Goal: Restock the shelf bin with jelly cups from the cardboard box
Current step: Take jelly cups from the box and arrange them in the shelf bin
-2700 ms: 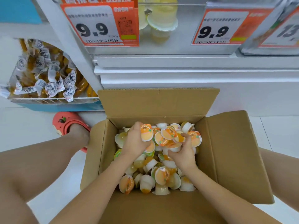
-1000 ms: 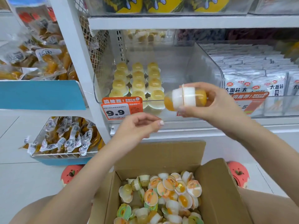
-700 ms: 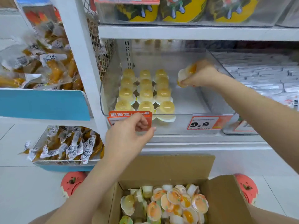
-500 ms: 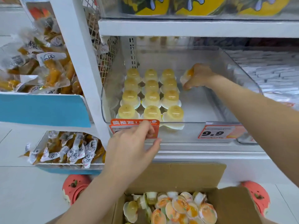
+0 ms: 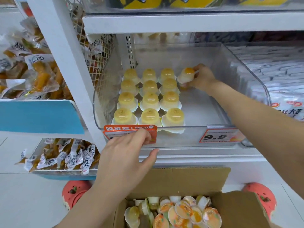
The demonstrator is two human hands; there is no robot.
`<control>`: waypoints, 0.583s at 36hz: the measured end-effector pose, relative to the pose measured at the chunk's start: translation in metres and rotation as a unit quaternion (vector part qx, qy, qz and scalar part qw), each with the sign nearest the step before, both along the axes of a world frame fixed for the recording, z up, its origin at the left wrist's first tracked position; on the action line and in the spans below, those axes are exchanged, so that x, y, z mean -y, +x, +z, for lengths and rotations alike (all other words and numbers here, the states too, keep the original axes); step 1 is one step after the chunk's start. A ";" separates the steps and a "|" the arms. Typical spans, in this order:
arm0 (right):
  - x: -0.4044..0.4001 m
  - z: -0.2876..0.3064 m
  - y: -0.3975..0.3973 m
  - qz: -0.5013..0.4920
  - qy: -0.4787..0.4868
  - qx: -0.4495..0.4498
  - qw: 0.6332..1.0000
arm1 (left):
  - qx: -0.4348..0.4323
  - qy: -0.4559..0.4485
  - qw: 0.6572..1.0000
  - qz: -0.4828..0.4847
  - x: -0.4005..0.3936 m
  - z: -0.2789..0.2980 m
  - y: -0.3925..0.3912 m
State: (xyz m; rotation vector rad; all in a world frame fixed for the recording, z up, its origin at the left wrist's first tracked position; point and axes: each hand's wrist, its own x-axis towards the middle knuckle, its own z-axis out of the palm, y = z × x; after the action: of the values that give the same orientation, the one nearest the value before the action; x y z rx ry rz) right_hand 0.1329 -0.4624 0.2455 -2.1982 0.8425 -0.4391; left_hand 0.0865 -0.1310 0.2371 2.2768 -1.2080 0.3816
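Head view of a clear plastic shelf bin (image 5: 256, 89) on a white metal shelf (image 5: 189, 22), with an open brown cardboard box (image 5: 185, 181) on the floor at 6 o'clock from it. The right hand (image 5: 201, 78) reaches into the bin's far row, at about 1 o'clock in the frame; its grip is closed round a small translucent jelly cup with an orange centre (image 5: 186, 75), held dome up, and a second cup seems to sit under it, though the fingers hide most of that one. This held cup stands just beside, at 3 o'clock from, the far-right cup of twelve pale yellow domed jelly cups (image 5: 148, 100), which stand lid down in a block three across and four deep on the left part of the bin floor. The right part of the bin floor is bare white. The left hand (image 5: 126, 158) lies at the bin's front edge, fingers curled over the orange and white price tag (image 5: 130, 131) and thumb stretched toward 3 o'clock along the shelf lip; whether its grip pinches the tag or only rests on it cannot be told. A second orange price tag marked 9.9 (image 5: 220, 136) hangs at 3 o'clock from the first. The box holds a loose heap of jelly cups with orange printed foil lids (image 5: 182, 213). Two coral red clog shoes (image 5: 74, 193) flank the box. Bagged yellow snacks in clear wrappers (image 5: 65, 157) fill the wire baskets at 9 o'clock.
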 end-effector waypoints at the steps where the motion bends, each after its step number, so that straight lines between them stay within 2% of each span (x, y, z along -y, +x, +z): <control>1: 0.000 -0.001 0.000 0.002 0.004 0.007 1.000 | 0.000 -0.001 1.000 0.000 0.000 0.000 0.000; 21: -0.005 -0.006 -0.003 0.014 0.019 0.034 0.999 | 0.027 0.038 0.999 -0.006 -0.005 -0.009 0.000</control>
State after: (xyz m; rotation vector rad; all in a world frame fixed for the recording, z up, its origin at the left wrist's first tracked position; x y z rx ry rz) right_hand 0.1302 -0.4576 0.2392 -2.1457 0.7774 -0.4791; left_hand 0.0864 -0.1258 0.2283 2.3358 -1.2831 0.4023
